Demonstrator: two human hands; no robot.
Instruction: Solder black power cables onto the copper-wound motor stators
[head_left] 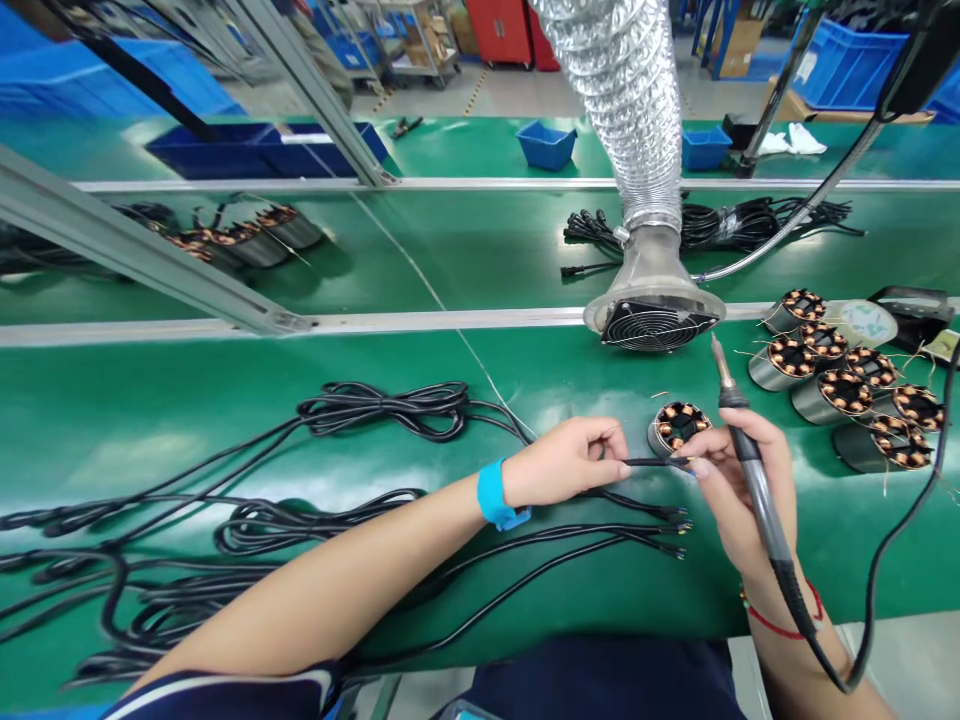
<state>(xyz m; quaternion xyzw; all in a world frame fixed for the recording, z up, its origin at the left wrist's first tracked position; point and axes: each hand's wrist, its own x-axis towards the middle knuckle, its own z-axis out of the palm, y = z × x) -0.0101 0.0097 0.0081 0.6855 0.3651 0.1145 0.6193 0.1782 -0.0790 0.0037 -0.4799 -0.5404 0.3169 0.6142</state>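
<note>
My left hand (559,465), with a blue band on its wrist, pinches a black cable (646,462) close to its end. My right hand (739,505) has a soldering iron (759,490) lodged in it, tip pointing up and away. Thumb and fingertips of that same hand meet at the cable's stripped end, where small coloured wires show. Just behind the cable end stands a motor stator (679,428) with copper windings, partly hidden by my right fingers. Below my hands lie several more cable ends (671,530) with bare coloured wires.
Coiled black cables (382,408) spread over the green bench at left. More stators (844,395) stand grouped at right. A fume extractor hood (656,310) hangs ahead on a foil duct (615,90). The iron's cord (874,590) loops at right. A metal post (315,90) rises at left.
</note>
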